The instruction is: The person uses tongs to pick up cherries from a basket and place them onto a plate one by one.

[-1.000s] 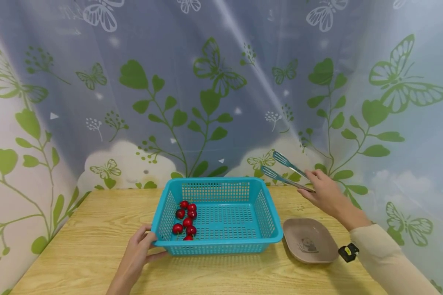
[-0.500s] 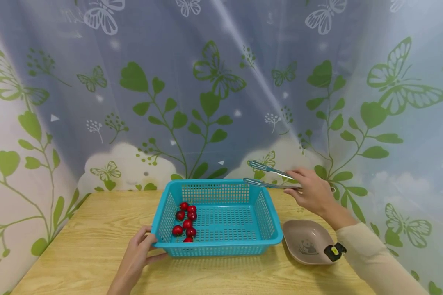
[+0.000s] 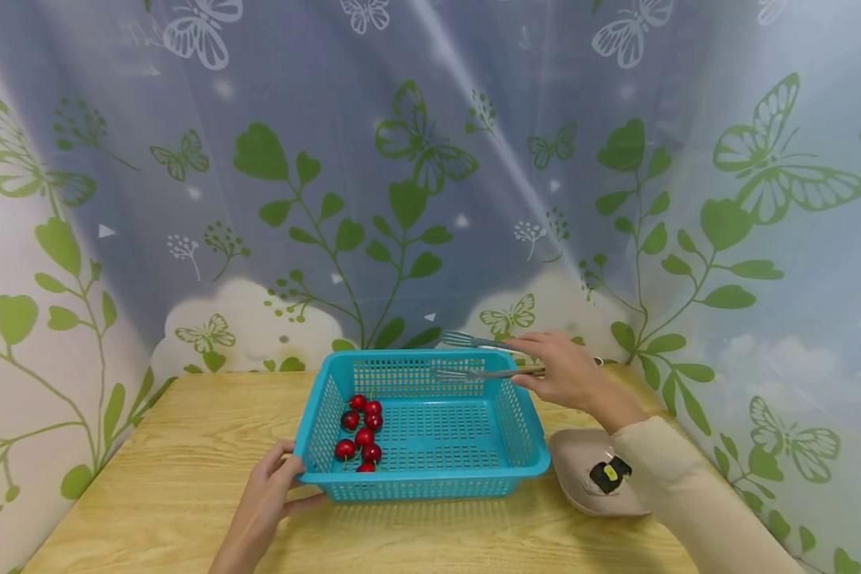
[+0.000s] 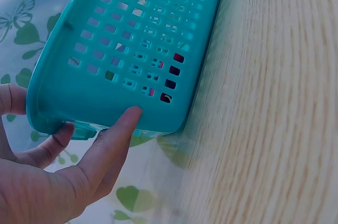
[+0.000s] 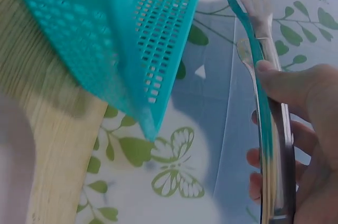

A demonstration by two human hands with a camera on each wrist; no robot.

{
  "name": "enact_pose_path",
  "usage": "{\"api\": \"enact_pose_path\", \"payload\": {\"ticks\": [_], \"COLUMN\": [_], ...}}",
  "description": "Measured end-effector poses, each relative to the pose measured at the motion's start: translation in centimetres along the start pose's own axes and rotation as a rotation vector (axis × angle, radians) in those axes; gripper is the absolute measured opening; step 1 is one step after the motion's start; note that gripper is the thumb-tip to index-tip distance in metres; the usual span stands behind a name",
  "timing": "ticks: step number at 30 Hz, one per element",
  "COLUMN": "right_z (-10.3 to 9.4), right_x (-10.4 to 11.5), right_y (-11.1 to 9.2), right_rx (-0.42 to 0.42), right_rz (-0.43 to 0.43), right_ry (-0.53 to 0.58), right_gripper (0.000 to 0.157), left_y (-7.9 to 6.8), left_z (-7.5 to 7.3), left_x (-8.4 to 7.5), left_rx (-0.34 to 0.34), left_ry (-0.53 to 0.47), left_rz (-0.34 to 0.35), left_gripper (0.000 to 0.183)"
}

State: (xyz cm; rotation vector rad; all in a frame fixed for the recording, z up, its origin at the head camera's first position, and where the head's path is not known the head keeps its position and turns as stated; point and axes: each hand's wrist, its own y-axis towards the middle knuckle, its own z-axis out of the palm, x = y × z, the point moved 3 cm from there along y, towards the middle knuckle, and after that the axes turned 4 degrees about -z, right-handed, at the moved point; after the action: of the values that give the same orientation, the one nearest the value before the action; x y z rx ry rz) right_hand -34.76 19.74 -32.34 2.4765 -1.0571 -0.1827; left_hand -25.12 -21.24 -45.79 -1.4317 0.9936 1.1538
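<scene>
A blue plastic basket with perforated walls stands on the table, several red cherries lying in its left part. My left hand holds the basket's front left corner; in the left wrist view one fingertip presses the outer wall and other fingers are at the rim. Metal tongs with slotted tips are in my right hand, thumb on one arm and fingers round the other. Their tips are apart, over the basket's back right side, with nothing between them.
Right of the basket stands a beige dish with a panda print, partly covered by my right sleeve and the black wrist device. A curtain printed with leaves and butterflies hangs behind the wooden table.
My right hand has moved left with the tongs, from above the dish's far side to the basket's back right side, and lower. The left hand, basket and cherries have stayed put.
</scene>
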Motion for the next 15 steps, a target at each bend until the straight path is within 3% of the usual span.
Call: {"api": "enact_pose_path", "payload": {"ticks": [15], "right_z": [1.2], "right_x": [1.9], "right_y": [2.6], "right_rx": [0.004], "right_rz": [-0.001], "right_ry": [-0.084], "right_gripper": [0.060], "left_y": [0.1], "left_z": [0.0], "left_x": [0.1], "left_rx": [-0.001], "left_ry": [-0.005], "left_rz": [0.003], "left_gripper": [0.033]}}
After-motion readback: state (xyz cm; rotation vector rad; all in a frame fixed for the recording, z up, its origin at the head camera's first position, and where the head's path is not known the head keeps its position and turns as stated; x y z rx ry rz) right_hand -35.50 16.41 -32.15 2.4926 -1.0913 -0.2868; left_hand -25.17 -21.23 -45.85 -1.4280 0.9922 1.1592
